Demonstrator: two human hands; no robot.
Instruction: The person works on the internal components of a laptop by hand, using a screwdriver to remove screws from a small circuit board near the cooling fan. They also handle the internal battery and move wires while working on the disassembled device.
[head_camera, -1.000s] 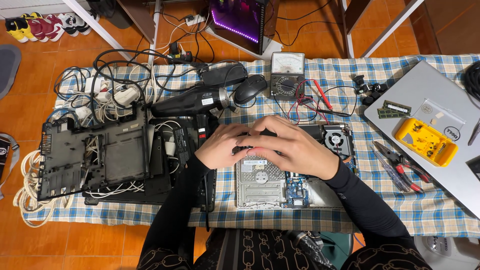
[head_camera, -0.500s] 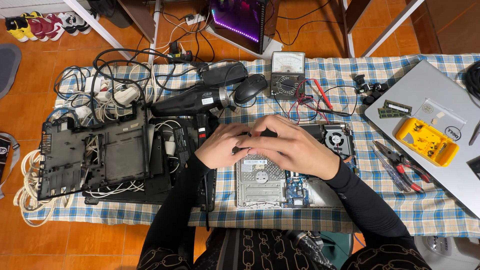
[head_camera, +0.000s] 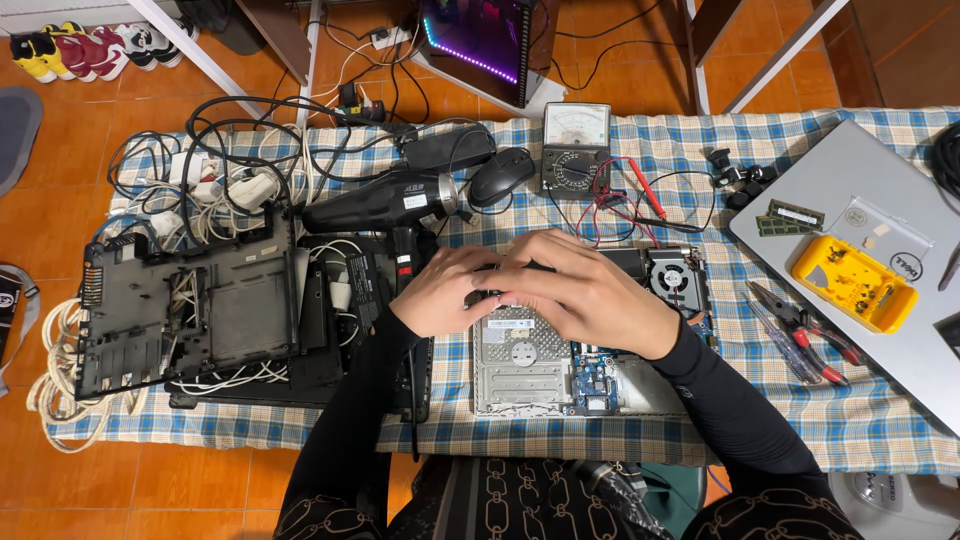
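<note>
1. Both hands at frame centre: left hand (head_camera: 445, 290) and right hand (head_camera: 580, 290) curled together, fingertips pinching a small dark part on the opened laptop (head_camera: 560, 365); grip detail hidden.
2. Tight spot: dryer (head_camera: 385, 205) just left, fan (head_camera: 670, 275) right, pliers (head_camera: 800, 325) further right.
3. Vs earlier: hands barely shifted.

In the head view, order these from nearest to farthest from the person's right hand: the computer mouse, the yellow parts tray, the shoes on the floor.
From the right hand:
1. Computer mouse, black, just beyond the hands, slightly left, on the checked cloth.
2. Yellow parts tray, off to the right, resting on the silver laptop.
3. Shoes, on the orange floor at the far top left.
</note>
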